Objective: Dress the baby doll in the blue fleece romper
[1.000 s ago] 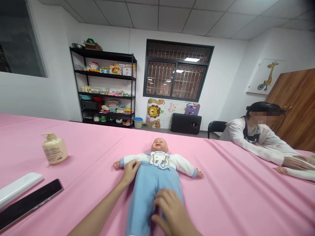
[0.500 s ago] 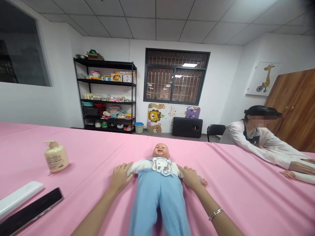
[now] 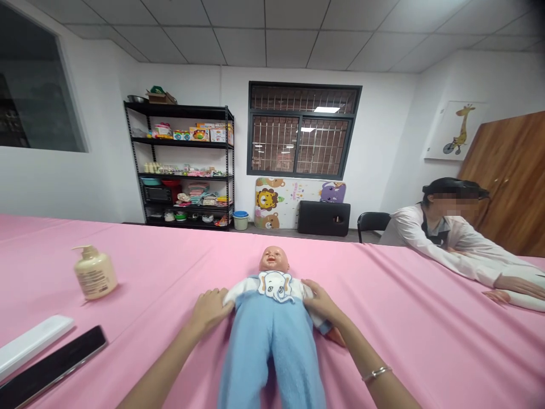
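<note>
A baby doll lies on its back on the pink cloth, head away from me. It wears blue overalls with a white elephant bib patch and white sleeves. My left hand grips the doll's sleeved arm on the left side, its fingers curled over it and hiding the doll's hand. On the other side, my right hand wraps round the doll's upper arm, thumb toward the chest. The doll's hand on that side pokes out beneath my wrist.
A cream pump bottle stands at the left, with a white case and a black phone nearer me. At the right a co-worker leans over the table, hands on another doll's arm. Shelves stand against the back wall.
My right hand has shifted inward along the doll's arm, and that arm now lies lower and closer to the body. The left hand keeps its hold. The view has moved slightly.
</note>
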`<state>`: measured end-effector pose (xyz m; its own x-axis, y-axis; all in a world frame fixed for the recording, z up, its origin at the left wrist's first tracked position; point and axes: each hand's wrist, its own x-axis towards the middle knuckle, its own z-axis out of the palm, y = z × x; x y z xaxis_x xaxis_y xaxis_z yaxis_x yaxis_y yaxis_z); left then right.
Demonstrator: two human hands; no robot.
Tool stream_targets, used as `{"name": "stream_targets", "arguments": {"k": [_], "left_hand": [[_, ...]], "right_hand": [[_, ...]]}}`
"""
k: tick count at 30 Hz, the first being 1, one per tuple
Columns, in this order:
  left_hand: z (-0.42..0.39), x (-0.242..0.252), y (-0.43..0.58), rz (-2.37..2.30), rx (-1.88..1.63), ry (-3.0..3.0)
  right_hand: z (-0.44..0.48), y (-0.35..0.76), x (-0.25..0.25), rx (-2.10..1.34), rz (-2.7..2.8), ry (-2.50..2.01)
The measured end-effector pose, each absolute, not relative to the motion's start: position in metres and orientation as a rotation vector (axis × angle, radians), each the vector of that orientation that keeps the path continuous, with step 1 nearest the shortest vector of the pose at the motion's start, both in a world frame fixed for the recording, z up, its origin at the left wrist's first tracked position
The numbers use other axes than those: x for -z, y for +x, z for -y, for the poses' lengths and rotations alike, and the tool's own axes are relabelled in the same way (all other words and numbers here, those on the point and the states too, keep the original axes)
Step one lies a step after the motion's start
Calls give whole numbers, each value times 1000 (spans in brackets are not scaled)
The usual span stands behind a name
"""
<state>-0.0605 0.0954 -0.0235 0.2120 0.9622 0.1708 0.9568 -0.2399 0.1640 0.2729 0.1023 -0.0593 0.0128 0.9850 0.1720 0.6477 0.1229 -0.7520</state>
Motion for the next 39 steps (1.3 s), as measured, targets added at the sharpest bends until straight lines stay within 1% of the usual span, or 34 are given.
{"name": "stream_targets", "arguments": {"k": [3, 5, 7, 10, 13, 18, 24, 30, 35, 39], "left_hand": [[-109, 23, -55, -1771, -644, 2262], [-123, 24, -45, -1705, -835, 2207], [-141, 24, -32, -1645, -910, 2208], [-164, 21, -14, -1560, -728, 2352], [-180, 18, -4, -1521, -502, 2502], [-193, 18, 0, -1625, -415, 2540], [-207, 18, 10, -1728, -470, 2434], [-199, 34, 20, -1780, -597, 2266], [-187, 42, 17, -1867, -604, 2125], [-182, 40, 14, -1892, -598, 2074]], "right_hand": [[-111, 266, 52, -832, 1498, -1344], [-117, 259, 53, -809, 1495, -1315], [-123, 253, 58, -687, 1539, -1389], [-131, 250, 69, -512, 1611, -1543], [-135, 250, 76, -441, 1656, -1580], [-133, 248, 77, -365, 1666, -1572], [-130, 242, 76, -371, 1703, -1525], [-130, 243, 73, -387, 1772, -1567], [-127, 242, 69, -306, 1847, -1761], [-126, 241, 68, -304, 1851, -1880]]}}
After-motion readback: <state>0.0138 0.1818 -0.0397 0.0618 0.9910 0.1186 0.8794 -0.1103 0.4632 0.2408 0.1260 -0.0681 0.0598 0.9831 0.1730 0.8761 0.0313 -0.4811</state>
